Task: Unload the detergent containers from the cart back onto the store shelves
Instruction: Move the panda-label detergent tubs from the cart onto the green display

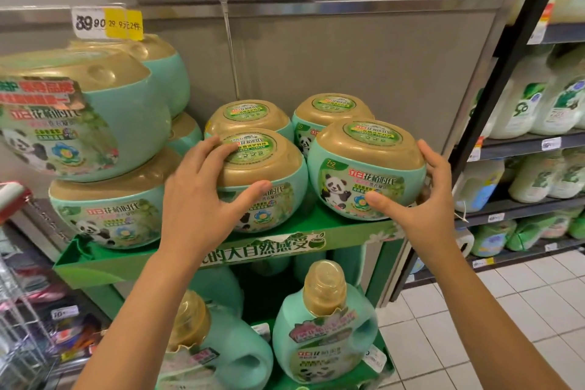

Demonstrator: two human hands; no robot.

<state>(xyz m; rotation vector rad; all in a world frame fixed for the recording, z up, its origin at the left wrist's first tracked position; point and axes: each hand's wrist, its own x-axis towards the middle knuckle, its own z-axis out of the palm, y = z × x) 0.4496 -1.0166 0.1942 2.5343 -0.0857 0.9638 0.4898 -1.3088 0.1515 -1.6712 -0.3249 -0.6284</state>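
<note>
Your left hand point(202, 196) clasps the left tub point(269, 165) by its lid, your right hand point(424, 199) cups the right tub point(364, 152); both sit on the green shelf point(126, 263). Nudge them back squarely, labels forward, before letting go

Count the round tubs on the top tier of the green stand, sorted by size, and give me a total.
Small tubs: 4, one gripped by the left hand, one by the right hand
Large tubs: 4
Total: 8
</note>
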